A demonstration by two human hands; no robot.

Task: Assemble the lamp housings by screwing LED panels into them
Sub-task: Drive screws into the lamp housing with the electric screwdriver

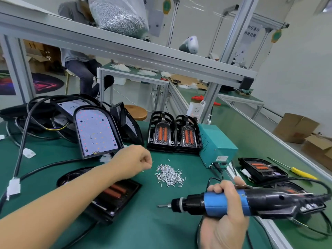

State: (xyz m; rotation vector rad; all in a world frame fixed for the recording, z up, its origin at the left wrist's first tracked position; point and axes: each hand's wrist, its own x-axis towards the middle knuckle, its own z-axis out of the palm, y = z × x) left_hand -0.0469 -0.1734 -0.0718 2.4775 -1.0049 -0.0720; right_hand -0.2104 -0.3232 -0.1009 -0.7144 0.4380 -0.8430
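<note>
We are at the screw-picking step: our left hand (pixel 136 161) curls its fingers (pixel 148 161) just left of the screw pile (pixel 169 175), seemingly pinching one screw, though it is too small to tell, while our right hand (pixel 228 203) grips the electric screwdriver (pixel 233 203). Next the screw must go to the LED panel (pixel 97 133) in its lamp housing (pixel 115 123) beyond the fingers. Cables (pixel 23 123) crowd the worktop (pixel 143 227) there, and an open housing (pixel 115 196) lies beneath our forearm.

So the screw pile (pixel 169 175) sits mid-bench (pixel 143 227), with two upright housings (pixel 173 134) behind it and a power box (pixel 216 146) right of those. Lamp with LED panel (pixel 97 132) leans back-left, another housing (pixel 109 194) lies front-left.
</note>
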